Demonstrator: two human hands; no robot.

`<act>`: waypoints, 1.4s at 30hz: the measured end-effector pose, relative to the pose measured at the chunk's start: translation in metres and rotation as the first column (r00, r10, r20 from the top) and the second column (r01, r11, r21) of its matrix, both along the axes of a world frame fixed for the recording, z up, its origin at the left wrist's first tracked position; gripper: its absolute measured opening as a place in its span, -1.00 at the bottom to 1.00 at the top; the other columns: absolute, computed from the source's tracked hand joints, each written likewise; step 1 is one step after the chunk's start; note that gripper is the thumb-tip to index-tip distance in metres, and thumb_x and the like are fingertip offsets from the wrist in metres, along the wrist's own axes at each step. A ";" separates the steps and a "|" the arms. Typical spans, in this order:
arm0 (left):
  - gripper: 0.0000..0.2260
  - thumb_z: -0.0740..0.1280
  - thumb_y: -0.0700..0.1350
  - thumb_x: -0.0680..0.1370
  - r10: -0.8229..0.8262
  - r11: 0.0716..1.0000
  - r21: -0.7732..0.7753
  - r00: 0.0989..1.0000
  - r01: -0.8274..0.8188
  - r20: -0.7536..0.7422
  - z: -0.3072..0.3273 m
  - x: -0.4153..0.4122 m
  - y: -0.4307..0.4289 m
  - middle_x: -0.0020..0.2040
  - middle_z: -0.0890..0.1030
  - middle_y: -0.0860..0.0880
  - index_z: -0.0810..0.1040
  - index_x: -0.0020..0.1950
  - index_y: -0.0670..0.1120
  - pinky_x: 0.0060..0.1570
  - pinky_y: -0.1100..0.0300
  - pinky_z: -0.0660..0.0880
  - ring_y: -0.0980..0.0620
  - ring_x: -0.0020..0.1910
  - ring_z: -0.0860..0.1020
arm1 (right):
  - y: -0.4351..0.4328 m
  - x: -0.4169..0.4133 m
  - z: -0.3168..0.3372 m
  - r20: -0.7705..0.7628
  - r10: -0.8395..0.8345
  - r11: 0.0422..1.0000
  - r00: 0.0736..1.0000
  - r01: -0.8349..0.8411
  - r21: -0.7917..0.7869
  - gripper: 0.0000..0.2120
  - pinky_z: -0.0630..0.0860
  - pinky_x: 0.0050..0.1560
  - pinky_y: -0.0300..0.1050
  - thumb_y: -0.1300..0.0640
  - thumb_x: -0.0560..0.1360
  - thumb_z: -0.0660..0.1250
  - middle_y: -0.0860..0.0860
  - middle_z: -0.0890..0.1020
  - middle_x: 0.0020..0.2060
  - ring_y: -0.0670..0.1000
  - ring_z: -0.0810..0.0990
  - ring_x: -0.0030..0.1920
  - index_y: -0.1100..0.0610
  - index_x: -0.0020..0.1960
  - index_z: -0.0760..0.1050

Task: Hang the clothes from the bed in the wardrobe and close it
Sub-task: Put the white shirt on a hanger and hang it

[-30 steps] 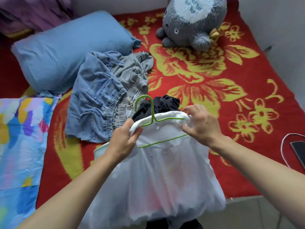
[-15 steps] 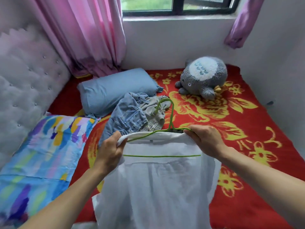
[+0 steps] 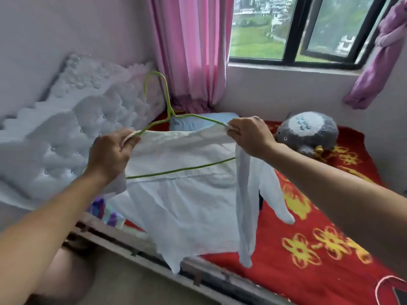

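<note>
A white garment (image 3: 187,194) hangs on a thin green wire hanger (image 3: 167,106), held up in the air over the near edge of the bed. My left hand (image 3: 110,153) grips the hanger's left shoulder through the cloth. My right hand (image 3: 248,135) pinches the right shoulder of the garment and hanger. A long white sleeve (image 3: 244,216) dangles below my right hand. The other clothes on the bed are hidden behind the lifted garment. No wardrobe is in view.
The bed with its red flowered blanket (image 3: 319,249) fills the right side, its frame edge (image 3: 198,274) close in front. A grey plush toy (image 3: 308,133), blue pillow (image 3: 198,122), white tufted headboard (image 3: 66,133), pink curtain (image 3: 193,51) and window (image 3: 308,29) lie beyond.
Both hands have raised the white garment on the hanger higher off the bed. My view has tilted up and swung left, bringing the headboard, curtain and window into sight.
</note>
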State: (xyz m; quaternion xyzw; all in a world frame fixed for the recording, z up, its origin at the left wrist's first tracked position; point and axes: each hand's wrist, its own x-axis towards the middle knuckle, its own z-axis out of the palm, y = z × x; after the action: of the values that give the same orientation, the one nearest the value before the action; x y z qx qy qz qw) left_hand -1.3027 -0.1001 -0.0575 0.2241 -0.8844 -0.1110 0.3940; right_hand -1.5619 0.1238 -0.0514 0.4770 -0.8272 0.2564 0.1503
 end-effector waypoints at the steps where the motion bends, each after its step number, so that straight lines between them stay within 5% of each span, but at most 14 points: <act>1: -0.57 0.17 0.23 0.48 0.058 0.998 -0.029 0.998 -0.058 -0.004 0.011 0.024 0.002 -0.15 0.67 -0.20 0.64 0.04 -0.03 -0.16 -0.07 0.53 -0.24 -0.11 0.63 | -0.007 0.016 0.007 -0.073 0.009 0.998 0.997 -0.004 0.061 -0.82 0.43 -0.14 0.01 0.05 0.52 0.30 0.17 0.65 -0.15 0.27 0.58 -0.07 0.14 -0.11 0.58; 6: -0.54 0.15 0.22 0.47 0.296 0.948 -0.133 0.954 -0.289 0.040 0.046 0.146 0.012 -0.03 0.68 -0.18 0.65 0.10 -0.04 -0.08 -0.09 0.55 -0.26 -0.04 0.62 | -0.037 0.104 0.054 -0.063 0.278 0.948 0.958 -0.263 0.179 -0.81 0.43 -0.03 -0.03 -0.04 0.48 0.39 0.05 0.58 -0.06 0.12 0.55 0.00 0.06 -0.05 0.66; 10: -0.60 0.21 0.16 0.47 0.392 0.911 -0.139 0.920 -0.389 -0.007 0.056 0.246 0.034 -0.01 0.67 -0.15 0.67 0.07 -0.05 -0.11 -0.04 0.55 -0.26 -0.04 0.62 | -0.058 0.173 0.085 0.135 0.337 0.939 0.932 -0.342 0.016 -0.84 0.46 -0.18 -0.10 -0.01 0.42 0.47 -0.01 0.60 -0.35 -0.01 0.53 -0.30 0.09 -0.19 0.68; 13: -0.64 0.25 0.16 0.45 0.449 0.892 -0.054 0.893 -0.449 -0.014 0.062 0.308 0.054 -0.07 0.67 -0.12 0.68 0.04 -0.02 -0.14 0.01 0.54 -0.22 -0.08 0.61 | -0.069 0.265 0.107 0.380 0.526 0.850 0.761 -0.484 -0.208 -0.82 0.37 -0.34 -0.17 0.11 0.48 0.43 -0.08 0.45 -0.51 -0.15 0.36 -0.48 0.11 -0.29 0.58; 16: -0.71 0.34 0.15 0.44 0.461 0.885 0.127 0.882 -0.448 -0.098 0.072 0.380 0.075 -0.21 0.64 -0.08 0.66 -0.04 -0.04 -0.19 0.13 0.47 -0.10 -0.19 0.57 | -0.067 0.364 0.120 0.585 0.615 0.678 0.529 -0.733 -0.049 -0.81 0.47 -0.41 -0.23 0.09 0.52 0.39 0.01 0.62 -0.40 -0.12 0.57 -0.44 0.21 -0.18 0.60; 18: -0.83 0.41 0.01 0.49 0.441 0.892 0.187 0.883 -0.412 -0.161 0.086 0.433 0.095 -0.29 0.59 -0.06 0.63 -0.12 -0.08 -0.25 0.21 0.39 0.08 -0.28 0.51 | -0.070 0.412 0.123 0.447 0.629 0.717 0.636 -0.697 -0.018 -0.80 0.49 -0.37 -0.18 -0.02 0.47 0.43 -0.05 0.64 -0.39 -0.09 0.60 -0.39 0.08 -0.25 0.61; 20: -0.93 0.39 -0.10 0.52 0.443 0.892 0.187 0.878 -0.411 -0.182 0.100 0.489 0.115 -0.27 0.62 0.00 0.62 -0.10 -0.08 -0.27 0.26 0.37 0.20 -0.31 0.48 | -0.069 0.459 0.129 0.186 0.598 0.801 0.780 -0.572 -0.177 -0.83 0.52 -0.26 -0.09 -0.07 0.42 0.42 -0.10 0.61 -0.37 -0.08 0.57 -0.32 -0.02 -0.27 0.58; 22: -0.92 0.36 -0.06 0.52 0.461 0.885 0.182 0.864 -0.429 -0.204 0.113 0.543 0.133 -0.25 0.63 0.13 0.63 -0.07 -0.03 -0.24 0.27 0.38 0.24 -0.28 0.50 | -0.065 0.516 0.135 0.006 0.670 0.713 0.742 -0.641 -0.285 -0.87 0.51 -0.14 -0.08 -0.10 0.43 0.41 -0.10 0.62 -0.19 -0.03 0.59 -0.14 -0.07 -0.09 0.62; 24: -0.90 0.33 -0.04 0.54 0.479 0.874 0.203 0.850 -0.441 -0.219 0.124 0.591 0.148 -0.23 0.62 0.15 0.62 -0.03 -0.01 -0.19 0.21 0.41 0.27 -0.25 0.50 | -0.062 0.574 0.140 -0.127 0.747 0.606 0.652 -0.747 -0.271 -0.67 0.50 -0.06 -0.05 -0.14 0.43 0.41 -0.03 0.59 -0.02 0.04 0.56 0.01 -0.03 0.14 0.58; 28: -0.89 0.31 -0.04 0.56 0.520 0.854 0.168 0.824 -0.493 -0.225 0.140 0.669 0.181 -0.24 0.61 0.20 0.63 -0.02 0.00 -0.22 0.30 0.40 0.30 -0.24 0.51 | -0.065 0.668 0.150 -0.330 0.696 0.540 0.638 -0.768 -0.345 -0.52 0.48 -0.02 0.04 -0.19 0.41 0.38 0.04 0.55 0.06 0.15 0.51 0.06 0.00 0.25 0.51; 31: -0.84 0.29 -0.02 0.55 0.584 0.811 0.155 0.792 -0.564 -0.178 0.144 0.722 0.191 -0.14 0.65 0.09 0.66 -0.02 0.00 -0.14 0.23 0.44 0.17 -0.15 0.56 | -0.071 0.726 0.162 -0.295 0.808 0.435 0.511 -0.853 -0.287 -0.66 0.46 -0.06 -0.01 -0.23 0.45 0.29 -0.04 0.62 -0.09 0.11 0.53 -0.03 -0.04 0.05 0.62; 34: -0.77 0.26 0.03 0.54 0.683 0.730 0.178 0.697 -0.660 -0.219 0.148 0.773 0.189 -0.19 0.66 0.01 0.66 -0.07 -0.04 -0.16 0.18 0.44 0.05 -0.17 0.57 | -0.087 0.772 0.161 -0.069 0.934 0.341 0.351 -0.932 -0.125 -0.77 0.50 -0.19 0.03 -0.16 0.48 0.34 -0.07 0.55 -0.35 0.05 0.50 -0.24 0.00 -0.13 0.60; 38: -0.65 0.22 0.06 0.51 0.868 0.464 0.066 0.439 -0.883 -0.231 0.152 0.823 0.170 -0.28 0.51 -0.13 0.63 -0.19 -0.19 -0.25 0.10 0.34 -0.16 -0.26 0.50 | -0.123 0.821 0.145 0.030 0.930 0.367 0.366 -0.930 -0.001 -0.76 0.45 -0.21 -0.01 -0.04 0.49 0.38 -0.02 0.47 -0.45 0.05 0.43 -0.32 0.01 -0.32 0.54; 42: -0.64 0.20 0.08 0.48 0.875 0.475 0.043 0.466 -0.879 -0.131 0.133 0.846 0.138 -0.27 0.51 -0.15 0.62 -0.20 -0.18 -0.22 -0.02 0.46 -0.20 -0.25 0.52 | -0.163 0.872 0.146 0.227 0.885 0.439 0.408 -0.891 -0.112 -0.86 0.33 -0.40 -0.19 0.04 0.49 0.39 -0.02 0.45 -0.43 0.01 0.41 -0.35 0.05 -0.22 0.61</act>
State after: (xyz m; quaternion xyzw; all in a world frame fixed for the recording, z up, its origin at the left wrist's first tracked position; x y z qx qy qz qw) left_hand -0.4569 0.0383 0.0753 0.6314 -0.6175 0.1050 0.4572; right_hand -0.6904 -0.0388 0.0950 0.8073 -0.4638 0.3442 -0.1208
